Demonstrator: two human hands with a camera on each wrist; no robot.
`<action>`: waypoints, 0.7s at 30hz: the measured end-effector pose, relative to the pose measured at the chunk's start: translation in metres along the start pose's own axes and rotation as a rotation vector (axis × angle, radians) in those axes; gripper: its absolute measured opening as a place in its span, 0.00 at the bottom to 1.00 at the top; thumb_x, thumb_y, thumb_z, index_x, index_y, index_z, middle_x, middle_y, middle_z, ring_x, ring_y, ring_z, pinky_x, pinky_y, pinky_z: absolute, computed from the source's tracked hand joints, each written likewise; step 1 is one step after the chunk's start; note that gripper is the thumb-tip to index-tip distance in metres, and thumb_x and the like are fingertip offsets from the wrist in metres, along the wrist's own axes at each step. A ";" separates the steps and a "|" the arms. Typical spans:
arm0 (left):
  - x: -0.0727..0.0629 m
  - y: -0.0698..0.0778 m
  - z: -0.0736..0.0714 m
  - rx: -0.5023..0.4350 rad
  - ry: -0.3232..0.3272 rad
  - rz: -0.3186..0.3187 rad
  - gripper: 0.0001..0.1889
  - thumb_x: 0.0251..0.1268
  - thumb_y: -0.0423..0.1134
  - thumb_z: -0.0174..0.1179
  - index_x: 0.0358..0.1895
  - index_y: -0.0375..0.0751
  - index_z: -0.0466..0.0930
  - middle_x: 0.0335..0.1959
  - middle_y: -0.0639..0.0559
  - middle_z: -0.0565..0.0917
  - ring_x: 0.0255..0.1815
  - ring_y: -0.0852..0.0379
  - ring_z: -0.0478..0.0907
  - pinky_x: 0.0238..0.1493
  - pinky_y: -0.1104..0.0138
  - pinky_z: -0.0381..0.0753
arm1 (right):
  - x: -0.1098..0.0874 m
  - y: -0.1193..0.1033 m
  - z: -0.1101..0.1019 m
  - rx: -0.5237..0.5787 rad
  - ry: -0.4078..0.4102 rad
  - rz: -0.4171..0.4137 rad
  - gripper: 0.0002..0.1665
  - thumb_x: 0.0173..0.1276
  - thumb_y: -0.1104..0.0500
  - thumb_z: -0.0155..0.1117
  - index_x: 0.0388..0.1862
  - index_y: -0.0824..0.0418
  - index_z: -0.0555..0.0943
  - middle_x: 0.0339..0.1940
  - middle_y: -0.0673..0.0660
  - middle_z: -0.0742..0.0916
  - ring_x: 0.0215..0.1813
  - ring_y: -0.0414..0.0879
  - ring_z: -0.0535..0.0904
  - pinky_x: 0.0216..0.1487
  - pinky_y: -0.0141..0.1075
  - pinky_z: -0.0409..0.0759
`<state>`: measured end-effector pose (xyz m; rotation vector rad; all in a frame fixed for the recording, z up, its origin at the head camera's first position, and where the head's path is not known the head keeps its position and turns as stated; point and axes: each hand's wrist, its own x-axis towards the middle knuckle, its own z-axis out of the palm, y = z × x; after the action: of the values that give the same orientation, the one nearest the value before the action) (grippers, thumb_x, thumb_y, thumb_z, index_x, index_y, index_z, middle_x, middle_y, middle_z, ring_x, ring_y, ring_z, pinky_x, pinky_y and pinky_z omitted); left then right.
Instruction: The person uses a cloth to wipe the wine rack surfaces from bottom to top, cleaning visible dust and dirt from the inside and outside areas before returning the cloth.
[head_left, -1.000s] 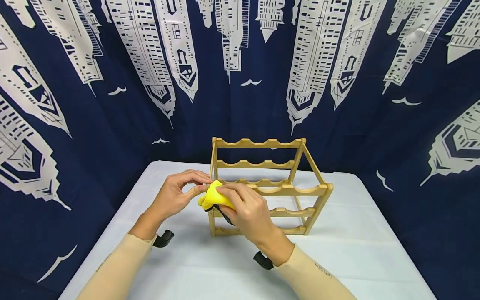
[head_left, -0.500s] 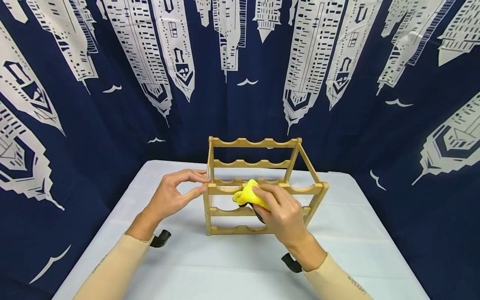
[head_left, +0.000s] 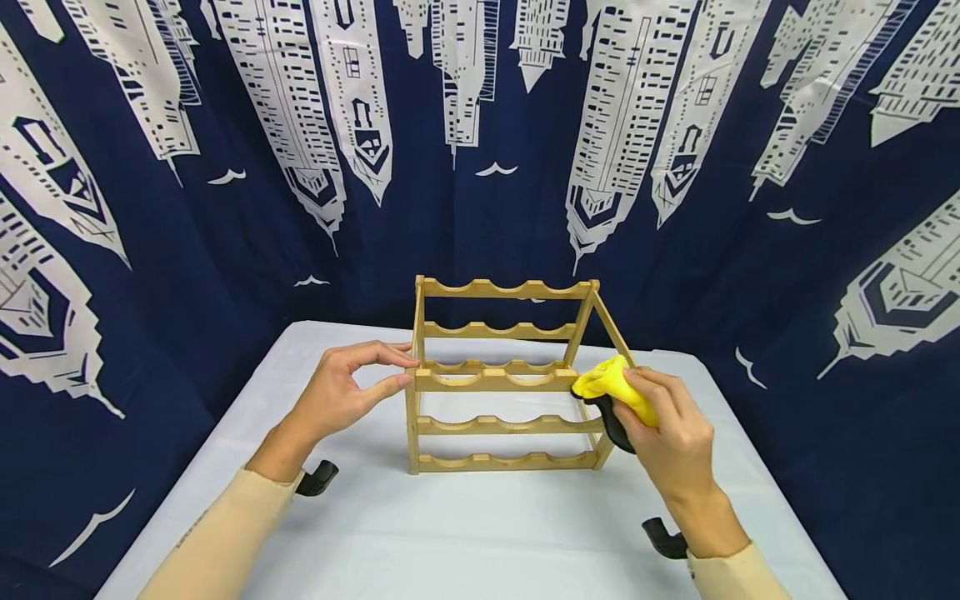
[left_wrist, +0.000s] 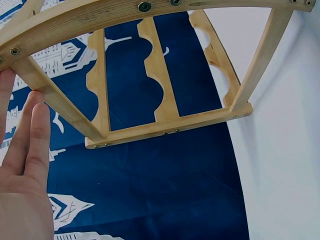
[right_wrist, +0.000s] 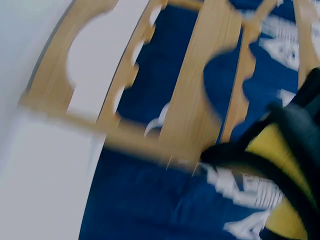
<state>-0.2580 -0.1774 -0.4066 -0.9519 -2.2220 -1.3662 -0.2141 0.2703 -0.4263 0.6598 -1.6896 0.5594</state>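
Observation:
A wooden wine rack (head_left: 495,381) with scalloped rails stands on the table. My left hand (head_left: 348,383) is at its front left corner, thumb and fingertip pinching the upper end of the post. In the left wrist view, the other fingers (left_wrist: 37,145) extend straight beside the frame. My right hand (head_left: 671,429) grips a bunched yellow cloth (head_left: 611,383) with black edging at the rack's front right corner, covering the end of the top front rail. The right wrist view shows the cloth's black edge (right_wrist: 235,152) overlapping the side rail; the fingers are hidden there.
A white-covered table (head_left: 450,533) carries the rack. Behind it hangs a navy curtain (head_left: 465,225) printed with white upside-down buildings and birds. Black wrist mounts (head_left: 318,479) sit below both hands.
My right hand has slid the yellow cloth from left to right along the rack's top front rail to its right corner. The left hand has stayed at the left corner.

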 end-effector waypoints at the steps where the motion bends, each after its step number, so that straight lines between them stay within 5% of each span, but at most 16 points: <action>1: 0.000 0.000 0.000 0.001 -0.003 -0.001 0.13 0.72 0.31 0.83 0.51 0.56 0.97 0.55 0.58 0.99 0.74 0.44 0.92 0.76 0.73 0.85 | 0.000 0.002 -0.004 -0.005 0.014 0.021 0.20 0.59 0.71 0.84 0.51 0.75 0.92 0.44 0.75 0.92 0.42 0.73 0.92 0.79 0.19 0.78; 6: -0.001 -0.001 0.001 0.006 0.006 -0.010 0.13 0.72 0.32 0.83 0.51 0.56 0.97 0.55 0.59 0.99 0.74 0.46 0.92 0.75 0.73 0.86 | -0.002 0.008 -0.011 0.000 0.028 0.068 0.17 0.73 0.61 0.80 0.51 0.75 0.92 0.44 0.76 0.92 0.43 0.73 0.91 0.79 0.19 0.79; 12: -0.002 -0.002 0.002 0.004 0.014 -0.012 0.13 0.73 0.32 0.82 0.52 0.56 0.97 0.55 0.58 0.99 0.75 0.47 0.91 0.72 0.73 0.88 | -0.008 -0.003 0.013 0.056 0.003 0.023 0.22 0.86 0.52 0.76 0.51 0.74 0.93 0.43 0.74 0.93 0.43 0.72 0.93 0.79 0.22 0.80; 21: -0.003 -0.002 0.003 0.012 0.020 -0.003 0.13 0.73 0.31 0.81 0.52 0.54 0.97 0.56 0.58 0.99 0.73 0.46 0.92 0.71 0.74 0.88 | -0.004 -0.029 0.049 0.099 0.010 -0.065 0.20 0.87 0.52 0.76 0.52 0.71 0.94 0.42 0.69 0.93 0.39 0.65 0.94 0.75 0.24 0.84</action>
<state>-0.2570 -0.1763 -0.4111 -0.9274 -2.2155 -1.3569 -0.2280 0.2171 -0.4401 0.7786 -1.6330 0.6019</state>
